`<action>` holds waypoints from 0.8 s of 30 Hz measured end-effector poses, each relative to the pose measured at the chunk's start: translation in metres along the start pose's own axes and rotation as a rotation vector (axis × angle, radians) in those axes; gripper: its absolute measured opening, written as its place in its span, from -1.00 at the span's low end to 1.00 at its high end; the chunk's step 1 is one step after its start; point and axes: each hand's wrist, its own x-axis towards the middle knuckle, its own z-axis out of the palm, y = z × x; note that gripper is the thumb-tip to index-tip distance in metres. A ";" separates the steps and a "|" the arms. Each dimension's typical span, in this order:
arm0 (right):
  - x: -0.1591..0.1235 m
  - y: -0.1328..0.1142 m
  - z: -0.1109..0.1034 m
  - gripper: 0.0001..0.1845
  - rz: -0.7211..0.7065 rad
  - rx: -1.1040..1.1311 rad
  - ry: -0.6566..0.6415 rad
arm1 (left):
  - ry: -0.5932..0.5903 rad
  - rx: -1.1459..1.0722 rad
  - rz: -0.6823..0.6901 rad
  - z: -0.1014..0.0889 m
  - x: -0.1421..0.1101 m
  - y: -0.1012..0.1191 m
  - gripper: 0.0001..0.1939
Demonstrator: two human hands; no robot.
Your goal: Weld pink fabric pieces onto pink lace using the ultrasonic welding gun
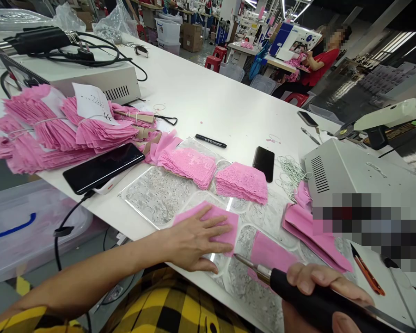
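My left hand (201, 236) lies flat, fingers spread, on a pink fabric piece (187, 214) over a clear template sheet. In my right hand (319, 286) is a black-handled tool with a thin metal tip (284, 282), much like a soldering iron. Its point is close to the fabric's lower right corner; whether it touches I cannot tell. Another pink piece (270, 252) sits just behind the metal shaft. Beyond my left hand are two stacks of pink lace pieces, a left stack (190, 164) and a right stack (242, 180). Folded pink fabric (312, 236) lies to the right.
Bundled pink fabric (58, 122) is piled at left beside a grey box (121, 88). Phones (106, 166) and a black marker (211, 140) lie on the white table. At right are another grey box (364, 171), green elastic bands (291, 173) and an orange cutter (367, 273). A person sews farther off.
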 end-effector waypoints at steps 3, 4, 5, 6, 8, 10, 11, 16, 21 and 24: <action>-0.001 -0.001 0.000 -0.87 0.010 -0.006 0.006 | -0.007 0.008 -0.004 0.000 0.000 0.000 -0.49; -0.002 -0.001 0.000 -0.86 0.010 -0.008 0.008 | -0.007 0.009 -0.004 0.000 0.000 0.000 -0.49; -0.002 0.000 0.001 -0.86 0.005 -0.006 0.010 | -0.006 0.011 -0.004 0.001 0.000 0.000 -0.49; -0.002 0.000 0.001 -0.85 -0.003 -0.002 0.010 | -0.005 0.012 -0.003 0.001 0.000 0.000 -0.49; -0.002 0.002 0.002 -0.85 -0.019 0.007 0.003 | 0.000 0.015 0.000 0.001 0.000 0.000 -0.49; -0.002 0.004 0.002 -0.86 -0.028 0.011 -0.013 | -0.003 0.015 0.000 0.001 0.000 0.000 -0.48; -0.002 0.005 0.001 -0.87 -0.034 0.013 -0.025 | -0.005 0.014 -0.001 0.000 0.000 0.000 -0.49; -0.001 0.011 -0.006 -0.90 -0.067 0.029 -0.087 | -0.018 0.008 -0.006 0.000 0.001 0.001 -0.50; 0.000 0.009 -0.001 -0.87 -0.070 0.032 -0.074 | -0.024 -0.014 -0.005 -0.009 -0.001 0.002 -0.52; 0.001 0.006 0.000 -0.87 -0.047 0.030 -0.020 | -0.008 -0.019 -0.069 -0.024 -0.013 -0.004 -0.62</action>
